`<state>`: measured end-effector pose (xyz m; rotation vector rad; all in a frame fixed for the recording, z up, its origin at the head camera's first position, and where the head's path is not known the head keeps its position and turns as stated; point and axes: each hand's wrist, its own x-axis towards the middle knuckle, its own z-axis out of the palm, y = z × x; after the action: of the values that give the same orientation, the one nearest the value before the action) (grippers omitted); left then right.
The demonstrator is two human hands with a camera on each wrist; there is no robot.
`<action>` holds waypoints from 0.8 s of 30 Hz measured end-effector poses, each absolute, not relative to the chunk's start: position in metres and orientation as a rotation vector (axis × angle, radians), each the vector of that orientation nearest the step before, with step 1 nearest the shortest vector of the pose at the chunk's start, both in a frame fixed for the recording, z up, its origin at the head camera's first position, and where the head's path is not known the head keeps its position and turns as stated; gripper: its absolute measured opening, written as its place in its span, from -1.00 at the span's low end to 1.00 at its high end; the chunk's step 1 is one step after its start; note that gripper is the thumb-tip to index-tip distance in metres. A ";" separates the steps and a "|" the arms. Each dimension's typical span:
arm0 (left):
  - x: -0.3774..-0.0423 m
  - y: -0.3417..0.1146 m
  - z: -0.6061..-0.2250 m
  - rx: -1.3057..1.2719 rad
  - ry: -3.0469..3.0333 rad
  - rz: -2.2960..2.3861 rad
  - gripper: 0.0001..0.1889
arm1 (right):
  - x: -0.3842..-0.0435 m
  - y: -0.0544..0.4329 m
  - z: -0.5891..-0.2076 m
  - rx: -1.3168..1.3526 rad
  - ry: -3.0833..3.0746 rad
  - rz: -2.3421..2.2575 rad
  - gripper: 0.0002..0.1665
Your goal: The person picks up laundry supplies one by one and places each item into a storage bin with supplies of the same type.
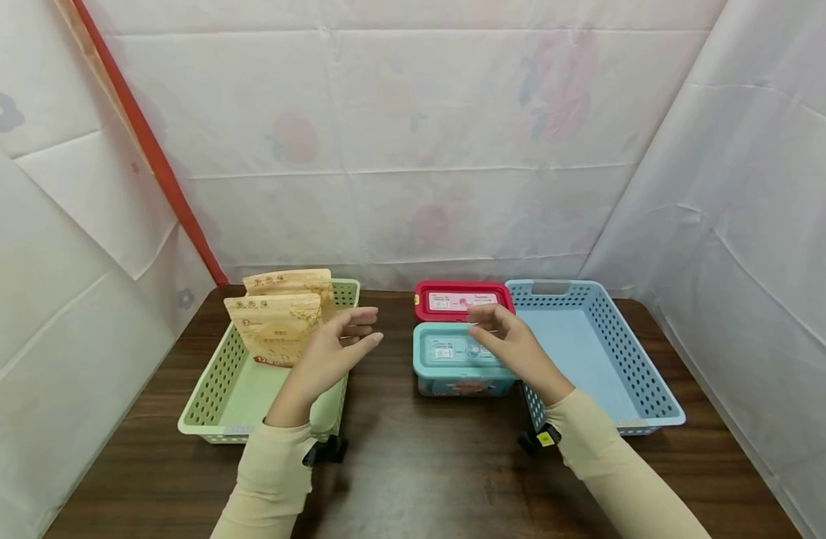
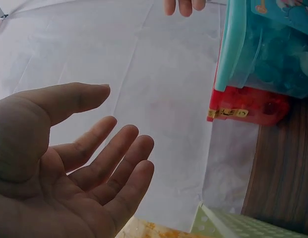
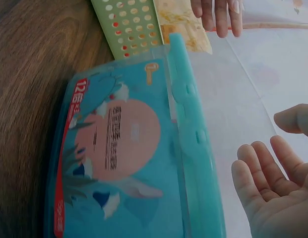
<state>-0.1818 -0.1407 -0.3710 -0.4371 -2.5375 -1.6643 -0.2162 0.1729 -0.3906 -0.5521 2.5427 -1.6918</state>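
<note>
My left hand [image 1: 332, 352] hovers over the right side of the green basket [image 1: 213, 389], its fingers loosely bent around nothing. Behind it, two yellow pouches [image 1: 278, 329] stand upright in that basket. My right hand [image 1: 517, 348] is held in the air over the right part of a teal lidded box [image 1: 446, 359], with nothing in its grasp. A red lidded box [image 1: 426, 299] sits just behind the teal one. In the right wrist view the teal box's printed side [image 3: 134, 139] fills the middle, the right hand's fingers apart from it.
A light blue basket [image 1: 588, 344] stands at the right, close beside both boxes. Brown wooden table [image 1: 413, 479] lies under everything. White patterned cloth [image 1: 386, 150] hangs at the back and both sides, with a red strip [image 1: 150, 142] at the left.
</note>
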 end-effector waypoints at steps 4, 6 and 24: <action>-0.183 -0.131 -0.374 -0.455 -2.570 -1.671 -0.56 | -0.213 0.181 -0.388 -0.543 2.557 -1.658 -0.44; -0.183 -0.125 -0.375 -0.473 -2.583 -1.691 -0.56 | -0.212 0.185 -0.388 -0.542 2.564 -1.644 -0.43; -0.189 -0.099 -0.385 -0.391 -2.583 -1.742 -0.62 | -0.211 0.221 -0.387 -0.481 2.624 -1.574 -0.44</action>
<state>-0.1891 -0.0994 -0.3847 -0.3909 -2.5829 -1.7424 -0.2109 0.2210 -0.3875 -0.4806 2.6242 -1.5740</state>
